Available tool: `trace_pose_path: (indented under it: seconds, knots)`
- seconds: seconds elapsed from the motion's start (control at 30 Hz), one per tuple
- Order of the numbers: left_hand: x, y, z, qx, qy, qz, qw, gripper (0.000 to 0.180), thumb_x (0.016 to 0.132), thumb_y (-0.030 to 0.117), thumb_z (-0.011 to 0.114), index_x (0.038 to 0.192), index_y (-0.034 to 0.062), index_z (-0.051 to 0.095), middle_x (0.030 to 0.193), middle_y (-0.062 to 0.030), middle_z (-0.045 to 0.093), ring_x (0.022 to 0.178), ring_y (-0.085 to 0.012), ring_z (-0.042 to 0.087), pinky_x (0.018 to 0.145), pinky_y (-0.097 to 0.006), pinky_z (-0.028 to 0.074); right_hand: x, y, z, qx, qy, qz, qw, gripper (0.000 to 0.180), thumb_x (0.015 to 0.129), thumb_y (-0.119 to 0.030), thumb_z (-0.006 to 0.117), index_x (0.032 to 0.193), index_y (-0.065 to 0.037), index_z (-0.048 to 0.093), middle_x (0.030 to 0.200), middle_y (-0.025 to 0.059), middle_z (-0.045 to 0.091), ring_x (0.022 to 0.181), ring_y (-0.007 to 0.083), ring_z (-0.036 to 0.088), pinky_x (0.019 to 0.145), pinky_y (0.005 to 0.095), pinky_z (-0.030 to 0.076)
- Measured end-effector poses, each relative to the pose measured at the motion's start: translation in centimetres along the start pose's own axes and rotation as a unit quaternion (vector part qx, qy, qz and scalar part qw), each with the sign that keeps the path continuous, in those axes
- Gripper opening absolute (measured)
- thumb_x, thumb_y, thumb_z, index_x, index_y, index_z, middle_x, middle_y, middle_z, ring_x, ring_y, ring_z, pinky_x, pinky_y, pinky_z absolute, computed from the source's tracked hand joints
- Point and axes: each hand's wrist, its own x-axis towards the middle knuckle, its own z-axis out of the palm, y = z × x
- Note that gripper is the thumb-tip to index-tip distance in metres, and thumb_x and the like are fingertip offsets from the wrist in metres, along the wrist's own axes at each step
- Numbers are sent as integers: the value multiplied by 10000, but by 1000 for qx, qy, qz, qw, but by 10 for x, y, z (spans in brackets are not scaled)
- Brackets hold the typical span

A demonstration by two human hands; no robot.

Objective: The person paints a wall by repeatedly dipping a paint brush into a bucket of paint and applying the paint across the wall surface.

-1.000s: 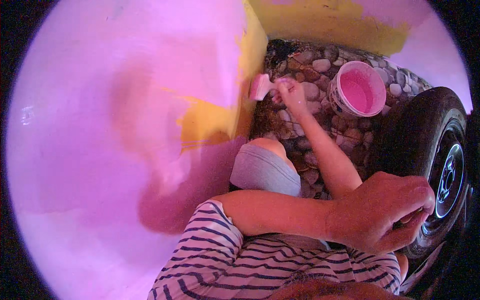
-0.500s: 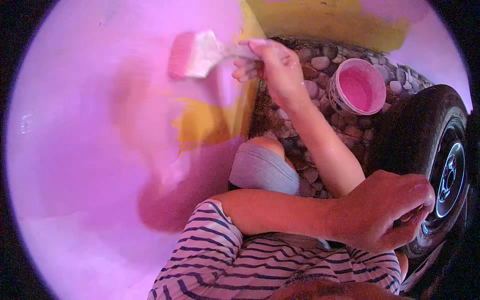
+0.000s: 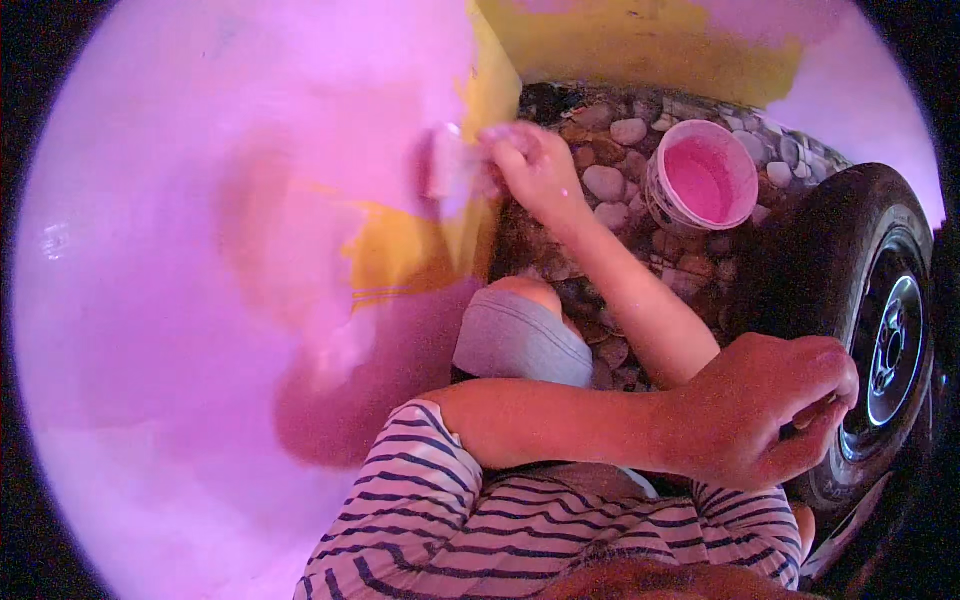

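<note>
One paintbrush [image 3: 450,165] is gripped by its handle in the right hand [image 3: 535,175], the thumb and fingers clamped on it. Its head is placed before the lilac-pink wall [image 3: 150,300], just above the yellow patch [image 3: 395,245] and close to the wall's corner. Whether the bristles are pressed to the surface cannot be told, since the head is blurred. If too much paint is carried on them, drips could be let fall onto the pebbled ground [image 3: 605,183] below. By a hasty stroke at the corner, an uneven edge could be left, or yellow could be missed where the patch is shaded.

The bucket [image 3: 660,200] of pink paint [image 3: 700,185] is stood on the pebbles, between the right forearm and the tyre [image 3: 800,265]; if its rim were caught by the elbow on a backward swing, it could be tipped. The grey-clothed knee [image 3: 525,335] is kept near the wall, so a smear could be picked up by a lean. The left hand [image 3: 745,415] is curled into a loose fist in front of the wheel; whether anything is enclosed in it cannot be told
</note>
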Motion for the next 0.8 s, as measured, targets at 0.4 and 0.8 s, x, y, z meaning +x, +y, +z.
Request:
trace_pose_path:
  seconds: [0.4, 0.8]
  knots:
    - [6, 4, 6, 24, -49, -45, 998, 138, 856, 51, 612, 982, 62, 557, 799, -91, 566, 539, -219, 556, 480, -339, 435, -11, -121, -147, 8, 119, -23, 993, 266, 958, -189, 555, 1073, 30, 653, 801, 130, 685, 638, 186, 671, 584, 285, 554]
    - [-3, 2, 10, 61, -91, -67, 992, 171, 856, 79, 619, 1017, 54, 569, 841, -110, 616, 701, -301, 650, 574, -389, 526, -29, -4, -276, -535, 80, 153, 827, 334, 827, -291, 643, 832, 41, 673, 717, 201, 675, 628, 268, 673, 603, 401, 535]
